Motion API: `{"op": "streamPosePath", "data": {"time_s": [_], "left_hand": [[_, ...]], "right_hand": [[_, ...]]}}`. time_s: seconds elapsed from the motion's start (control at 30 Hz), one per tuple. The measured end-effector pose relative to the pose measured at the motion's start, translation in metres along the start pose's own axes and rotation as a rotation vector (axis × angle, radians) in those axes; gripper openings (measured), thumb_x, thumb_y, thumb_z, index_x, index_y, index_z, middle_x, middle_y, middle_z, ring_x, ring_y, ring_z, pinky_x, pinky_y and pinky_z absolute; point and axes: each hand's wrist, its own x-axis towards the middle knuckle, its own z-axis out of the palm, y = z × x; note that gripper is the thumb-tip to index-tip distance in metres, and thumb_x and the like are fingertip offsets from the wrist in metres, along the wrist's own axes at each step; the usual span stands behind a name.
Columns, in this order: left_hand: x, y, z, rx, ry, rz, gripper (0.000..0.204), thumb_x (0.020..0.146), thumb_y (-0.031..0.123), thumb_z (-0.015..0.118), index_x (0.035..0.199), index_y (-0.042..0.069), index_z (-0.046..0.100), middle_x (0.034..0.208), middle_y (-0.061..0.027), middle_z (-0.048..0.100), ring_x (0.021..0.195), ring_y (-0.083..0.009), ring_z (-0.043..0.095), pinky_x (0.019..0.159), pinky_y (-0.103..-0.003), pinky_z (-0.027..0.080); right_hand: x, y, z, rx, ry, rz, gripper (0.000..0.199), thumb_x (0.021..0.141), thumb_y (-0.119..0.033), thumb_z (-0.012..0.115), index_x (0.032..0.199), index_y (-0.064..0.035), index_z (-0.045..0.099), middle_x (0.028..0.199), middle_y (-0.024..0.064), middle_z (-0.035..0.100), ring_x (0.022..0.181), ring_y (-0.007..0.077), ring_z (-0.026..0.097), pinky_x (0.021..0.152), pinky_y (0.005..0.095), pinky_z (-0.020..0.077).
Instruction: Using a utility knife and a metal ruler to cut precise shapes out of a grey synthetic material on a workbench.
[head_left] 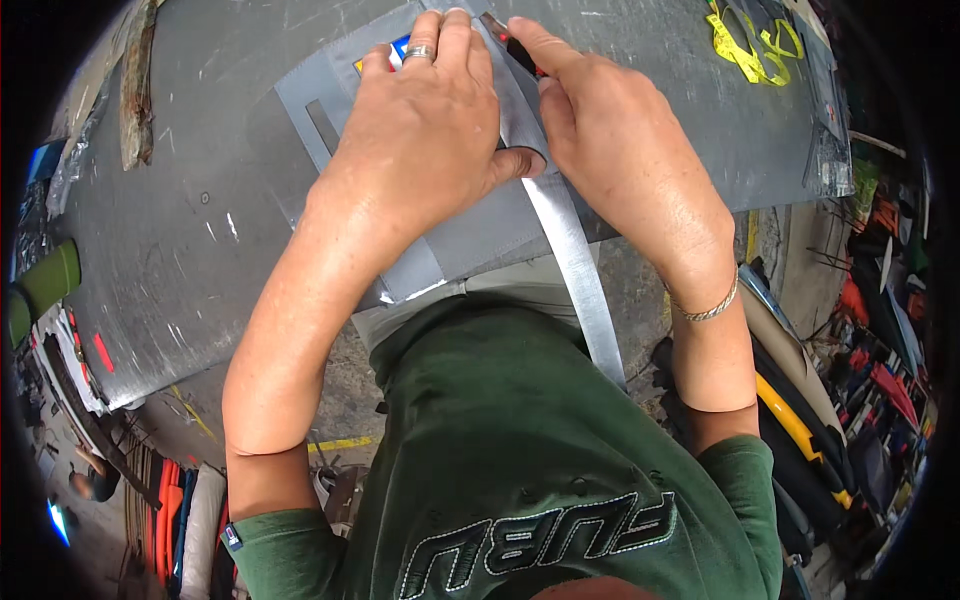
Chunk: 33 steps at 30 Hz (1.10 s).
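Note:
My left hand point(425, 125) lies flat on a grey fabric panel point(470, 235), fingers stretched forward and a ring on one of them. Its thumb presses on a long silver-grey strip point(570, 255), which runs over the table's near edge toward my shirt; whether it is a strap or a ruler I cannot tell. Just right of it, my right hand point(610, 120) is closed on a black-and-red cutter point(520, 57), its pale tip at the panel's far part. A narrow slot point(321, 127) shows in the panel's left side, and a coloured patch lies partly under my left fingers.
The dark table point(190, 250) has a curved-looking near edge. A yellow tape measure point(745, 50) lies far right, a wooden piece point(138, 90) far left. A green roll point(45, 290) sits at the left edge. Rolls of material point(790, 415) and a cluttered pile stand on the right.

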Motion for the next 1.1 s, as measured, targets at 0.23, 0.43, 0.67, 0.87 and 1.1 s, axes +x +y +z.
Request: {"op": "streamPosePath", "data": {"time_s": [0.23, 0.43, 0.67, 0.87, 1.1], "left_hand": [[0.005, 0.007, -0.014, 0.043, -0.127, 0.022, 0.094, 0.086, 0.052, 0.074, 0.136, -0.023, 0.046, 0.141, -0.036, 0.05, 0.135, -0.043, 0.049, 0.108, -0.054, 0.043], [0.004, -0.038, 0.096, -0.324, 0.838, 0.437, 0.099, 0.089, 0.057, 0.069, 0.138, -0.025, 0.043, 0.145, -0.0383, 0.047, 0.141, -0.0451, 0.044, 0.113, -0.055, 0.04], [0.002, 0.01, -0.013, 0.12, -0.196, -0.009, 0.099, 0.089, 0.057, 0.069, 0.139, -0.025, 0.043, 0.146, -0.0382, 0.047, 0.142, -0.0447, 0.044, 0.113, -0.055, 0.04], [-0.007, -0.01, 0.028, -0.028, 0.357, 0.182, 0.096, 0.089, 0.054, 0.07, 0.139, -0.024, 0.043, 0.145, -0.0375, 0.047, 0.142, -0.0441, 0.044, 0.114, -0.055, 0.04], [0.005, 0.009, -0.012, 0.066, -0.145, -0.012, 0.096, 0.09, 0.052, 0.071, 0.141, -0.023, 0.041, 0.147, -0.0373, 0.045, 0.143, -0.045, 0.042, 0.115, -0.055, 0.038]], "right_hand": [[-0.021, 0.0, -0.002, -0.003, 0.009, -0.015, 0.045, 0.093, -0.003, 0.058, 0.138, -0.0006, 0.06, 0.093, 0.0277, 0.068, 0.087, 0.0457, 0.066, 0.081, 0.0511, 0.0532], [-0.046, -0.017, -0.013, 0.026, -0.059, 0.092, 0.047, 0.097, -0.001, 0.057, 0.143, -0.0074, 0.059, 0.095, 0.0251, 0.068, 0.089, 0.0441, 0.065, 0.082, 0.0486, 0.0514], [-0.081, -0.017, -0.019, 0.06, -0.088, 0.193, 0.053, 0.095, 0.003, 0.058, 0.146, -0.0093, 0.057, 0.095, 0.0229, 0.067, 0.083, 0.0416, 0.064, 0.079, 0.0455, 0.0516], [-0.099, -0.022, -0.029, 0.108, -0.155, 0.283, 0.054, 0.095, 0.005, 0.058, 0.147, -0.0103, 0.057, 0.097, 0.0212, 0.067, 0.075, 0.0357, 0.061, 0.076, 0.0398, 0.052], [-0.111, -0.02, -0.032, 0.104, -0.133, 0.268, 0.055, 0.095, 0.007, 0.058, 0.147, -0.0107, 0.058, 0.101, 0.0204, 0.069, 0.072, 0.0309, 0.06, 0.075, 0.036, 0.0523]]}}
